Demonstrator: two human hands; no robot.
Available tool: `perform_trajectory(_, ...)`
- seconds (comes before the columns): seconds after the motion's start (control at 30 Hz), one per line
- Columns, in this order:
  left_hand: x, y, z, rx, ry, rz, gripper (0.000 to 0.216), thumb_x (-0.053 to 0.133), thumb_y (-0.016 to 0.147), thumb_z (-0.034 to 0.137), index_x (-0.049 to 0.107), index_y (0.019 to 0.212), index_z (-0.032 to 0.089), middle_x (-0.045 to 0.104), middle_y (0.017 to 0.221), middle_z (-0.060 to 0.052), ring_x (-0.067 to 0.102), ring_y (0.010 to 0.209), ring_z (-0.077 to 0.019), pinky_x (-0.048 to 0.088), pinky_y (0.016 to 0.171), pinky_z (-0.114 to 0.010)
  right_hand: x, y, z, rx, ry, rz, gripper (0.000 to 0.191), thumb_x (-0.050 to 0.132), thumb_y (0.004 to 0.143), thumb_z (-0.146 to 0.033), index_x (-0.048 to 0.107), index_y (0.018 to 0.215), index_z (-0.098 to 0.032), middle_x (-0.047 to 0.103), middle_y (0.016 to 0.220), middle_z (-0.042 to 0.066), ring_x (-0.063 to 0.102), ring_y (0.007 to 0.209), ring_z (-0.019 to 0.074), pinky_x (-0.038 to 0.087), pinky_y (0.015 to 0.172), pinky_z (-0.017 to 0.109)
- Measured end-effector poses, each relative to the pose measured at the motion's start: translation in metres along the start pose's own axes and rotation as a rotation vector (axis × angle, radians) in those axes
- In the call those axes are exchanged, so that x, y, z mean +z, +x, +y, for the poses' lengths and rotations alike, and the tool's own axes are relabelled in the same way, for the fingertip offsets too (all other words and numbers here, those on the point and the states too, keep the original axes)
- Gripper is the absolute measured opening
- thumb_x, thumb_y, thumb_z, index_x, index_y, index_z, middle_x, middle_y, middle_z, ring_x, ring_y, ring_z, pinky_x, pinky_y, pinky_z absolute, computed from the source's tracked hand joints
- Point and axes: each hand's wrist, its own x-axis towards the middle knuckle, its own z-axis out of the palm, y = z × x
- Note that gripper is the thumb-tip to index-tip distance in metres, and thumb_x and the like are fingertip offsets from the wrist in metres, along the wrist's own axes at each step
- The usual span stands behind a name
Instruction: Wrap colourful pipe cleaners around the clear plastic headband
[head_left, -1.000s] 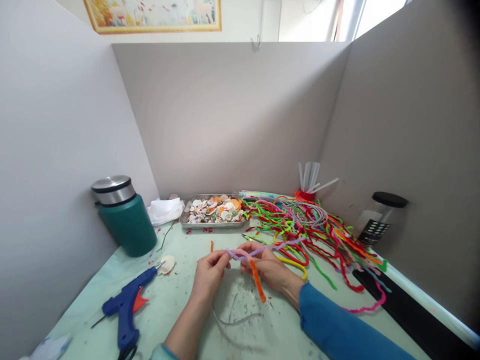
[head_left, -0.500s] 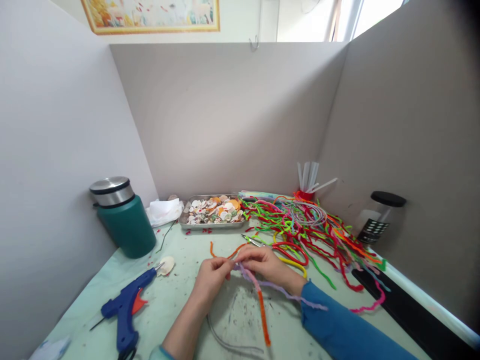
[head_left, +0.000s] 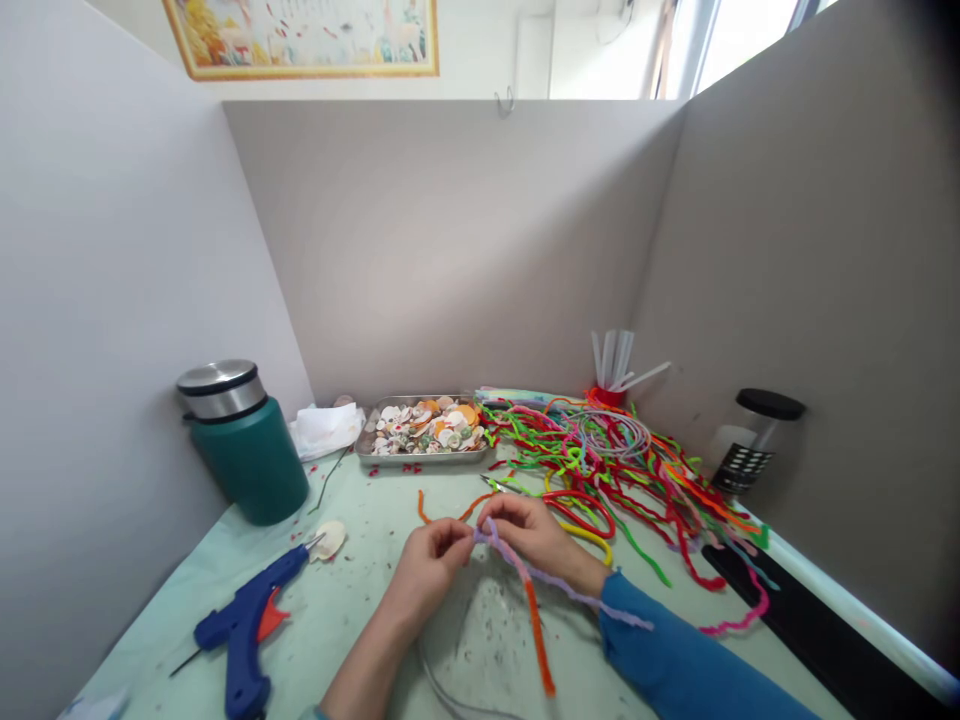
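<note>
Close together over the middle of the table, both my hands pinch a twist of fuzzy pipe cleaners. My left hand (head_left: pixel 429 568) is closed on its left end, fingertips by a purple pipe cleaner (head_left: pixel 581 592). From the right, my right hand (head_left: pixel 534 540) pinches the same twist; the purple tail runs back along my right wrist to the blue sleeve. A pink and orange pipe cleaner (head_left: pixel 538 640) hangs down from the join toward me. Beyond my fingers, another orange pipe cleaner (head_left: pixel 480 505) curves over the table. The exact grip points are partly hidden by my fingers.
At left are a blue glue gun (head_left: pixel 247 625), a shell (head_left: pixel 328 540) and a green flask (head_left: pixel 251 450). A metal tray (head_left: pixel 420 460) of buttons or shells stands behind. Red-handled scissors (head_left: pixel 585 505), a pipe-cleaner heap (head_left: pixel 600 440) and a jar (head_left: pixel 757 440) lie right.
My left fingertips have drawn slightly left and down from my right ones. A short purple end now sticks up between them. The orange tail has swung a little right; the view has tilted slightly.
</note>
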Motion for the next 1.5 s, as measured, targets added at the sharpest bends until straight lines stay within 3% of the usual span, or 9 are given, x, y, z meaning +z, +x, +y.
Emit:
perform_trajectory(0.33, 0.004, -0.004, 0.003, 0.155, 0.028, -0.032, 0.013, 0.059, 0.071, 0.027, 0.061, 0.072, 0.014, 0.062, 0.069, -0.002, 0.052, 0.065, -0.0135, 0.039, 0.060, -0.021, 0.011, 0.002, 0.012, 0.216, 0.303, 0.102, 0.022, 0.060, 0.074, -0.034, 0.055, 0.064, -0.015, 0.045, 0.048, -0.005, 0.036, 0.040, 0.0063, 0.027, 0.040, 0.019)
perform_trajectory(0.47, 0.004, -0.004, 0.004, 0.162, 0.075, -0.014, 0.014, 0.060, 0.070, 0.027, 0.065, 0.072, 0.014, 0.064, 0.069, -0.003, 0.053, 0.064, -0.0140, 0.039, 0.060, -0.021, 0.010, 0.004, 0.015, 0.229, 0.395, 0.137, 0.030, 0.058, 0.076, -0.039, 0.055, 0.060, -0.014, 0.050, 0.050, -0.003, 0.041, 0.042, 0.0074, 0.030, 0.042, 0.019)
perform_trajectory(0.7, 0.006, -0.004, 0.002, 0.194, 0.179, -0.016, 0.014, 0.059, 0.071, 0.025, 0.069, 0.074, 0.015, 0.065, 0.071, -0.005, 0.054, 0.065, -0.0150, 0.040, 0.061, -0.022, 0.007, 0.003, 0.000, 0.163, 0.196, 0.158, 0.029, 0.060, 0.075, -0.040, 0.063, 0.064, -0.013, 0.050, 0.048, -0.002, 0.041, 0.041, 0.0075, 0.029, 0.040, 0.020)
perform_trajectory(0.9, 0.007, -0.005, 0.000, 0.225, 0.253, -0.040, 0.015, 0.061, 0.070, 0.027, 0.071, 0.073, 0.015, 0.066, 0.070, -0.004, 0.054, 0.066, -0.0156, 0.039, 0.062, -0.022, 0.007, 0.002, -0.005, 0.224, 0.163, 0.105, 0.030, 0.063, 0.072, -0.037, 0.060, 0.055, -0.013, 0.053, 0.046, -0.002, 0.040, 0.035, 0.0057, 0.027, 0.036, 0.019)
perform_trajectory(1.1, 0.008, -0.006, 0.002, 0.140, 0.126, -0.055, 0.018, 0.061, 0.069, 0.029, 0.067, 0.074, 0.013, 0.064, 0.065, -0.003, 0.050, 0.057, -0.0123, 0.037, 0.054, -0.020, 0.007, 0.004, 0.000, 0.223, 0.188, 0.120, 0.031, 0.063, 0.072, -0.040, 0.060, 0.058, -0.013, 0.047, 0.039, -0.005, 0.035, 0.033, 0.0048, 0.024, 0.034, 0.018)
perform_trajectory(1.23, 0.009, -0.008, 0.005, 0.164, 0.069, -0.019, 0.016, 0.062, 0.069, 0.028, 0.065, 0.074, 0.013, 0.062, 0.065, -0.002, 0.050, 0.058, -0.0113, 0.037, 0.053, -0.019, 0.008, 0.005, 0.001, 0.208, 0.164, 0.183, 0.028, 0.065, 0.070, -0.038, 0.061, 0.060, -0.013, 0.051, 0.046, -0.003, 0.038, 0.038, 0.0059, 0.028, 0.038, 0.019)
perform_trajectory(1.33, 0.008, -0.008, 0.006, 0.180, 0.028, 0.017, 0.022, 0.064, 0.068, 0.028, 0.063, 0.085, 0.014, 0.058, 0.060, 0.001, 0.047, 0.053, -0.0094, 0.035, 0.051, -0.018, 0.009, 0.005, 0.000, 0.205, 0.140, 0.188, 0.026, 0.066, 0.069, -0.037, 0.063, 0.062, -0.012, 0.054, 0.051, -0.002, 0.042, 0.044, 0.0071, 0.030, 0.042, 0.019)
perform_trajectory(1.4, 0.007, -0.007, 0.007, 0.181, -0.012, 0.028, 0.027, 0.064, 0.068, 0.027, 0.064, 0.092, 0.015, 0.059, 0.061, 0.001, 0.047, 0.053, -0.0094, 0.036, 0.051, -0.019, 0.010, 0.005, 0.001, 0.203, 0.141, 0.185, 0.027, 0.065, 0.069, -0.038, 0.064, 0.064, -0.012, 0.053, 0.051, -0.002, 0.041, 0.044, 0.0070, 0.029, 0.042, 0.019)
perform_trajectory(1.5, 0.004, -0.005, 0.009, 0.158, -0.075, 0.076, 0.023, 0.064, 0.068, 0.030, 0.069, 0.084, 0.013, 0.064, 0.068, -0.003, 0.052, 0.061, -0.0116, 0.040, 0.058, -0.021, 0.010, 0.004, 0.004, 0.228, 0.191, 0.179, 0.028, 0.065, 0.069, -0.040, 0.063, 0.068, -0.012, 0.051, 0.051, -0.003, 0.039, 0.042, 0.0064, 0.027, 0.039, 0.019)
